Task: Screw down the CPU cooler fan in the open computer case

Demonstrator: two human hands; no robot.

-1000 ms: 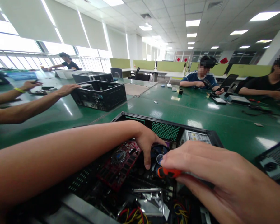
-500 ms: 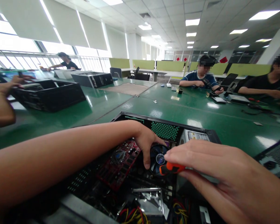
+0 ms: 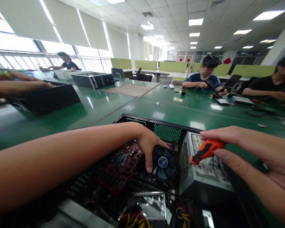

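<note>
An open computer case [image 3: 194,129] lies in front of me. Inside it, my left hand [image 3: 148,142] curls around the left rim of a round black CPU fan [image 3: 163,163], thumb in front and fingertips along its upper edge. My right hand [image 3: 242,155] pinches the orange and black handle of a screwdriver [image 3: 207,151] between thumb and fingers. The screwdriver tilts down to the left, its shaft passing over the power supply [image 3: 187,177] toward the fan's right side. A red circuit board [image 3: 121,167] sits left of the fan.
Coloured cables [image 3: 136,219] and a shiny metal bracket [image 3: 154,204] lie in the near part of the case. On the green table [image 3: 123,98] stand a dark case [image 3: 47,98], with another person's arms over it, and a farther case [image 3: 93,79]. Several people sit around.
My right hand has moved right and up from the fan with the screwdriver, uncovering the fan and power supply. My left hand stays put. The neighbour's arms at left have reached into their case.
</note>
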